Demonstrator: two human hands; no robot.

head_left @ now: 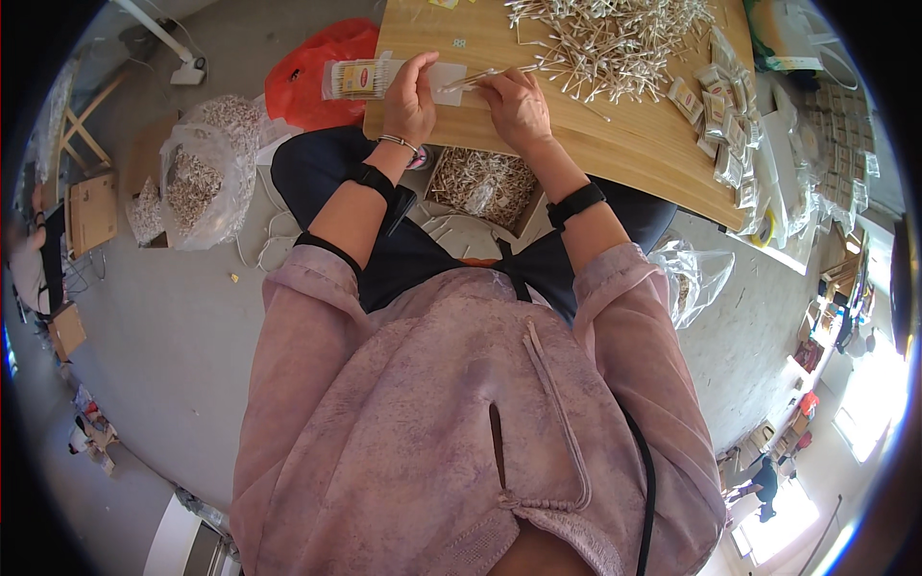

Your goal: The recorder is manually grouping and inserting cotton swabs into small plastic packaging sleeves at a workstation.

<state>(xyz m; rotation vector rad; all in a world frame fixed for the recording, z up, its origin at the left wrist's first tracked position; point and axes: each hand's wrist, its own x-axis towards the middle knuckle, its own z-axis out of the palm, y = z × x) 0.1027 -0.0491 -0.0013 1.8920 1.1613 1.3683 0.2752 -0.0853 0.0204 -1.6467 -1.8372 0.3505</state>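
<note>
Nearest to us comes the pale pink shirt (413, 384), and past its hem, between the knees, sits an open box (524, 221) of loose cotton-tipped sticks, tucked at the table edge.

Up we go to the hands, and here is where the action is! The right hand (519, 108) has a narrow grip, fingertips pinched on a few swabs (469, 83). Their long axis runs crosswise, roughly along the front edge of the table (615, 139), and the free ends point leftward at the left hand (411, 110). What the left grip has between its fingers we cannot tell (the palm faces inward and we see no clear contact).

Between the two hands lies a white sheet (448, 77), its nature too indistinct to call. Just beyond the left hand, on its outer side, we find the clear packet (338, 79) with a yellow and red label, resting at the table's left side. So it's the left hand that is nearer the packet, with the right hand's swabs lying across on the other side of it. That's the gap to watch, folks.

Farther up the table, right of centre, spreads the heap of loose sticks (615, 48); beyond the right hand, labelled packets (715, 106) crowd the right edge. Off left, a red bag (298, 77) hugs the table, and a person (34, 264) appears far out by the rim.
</note>
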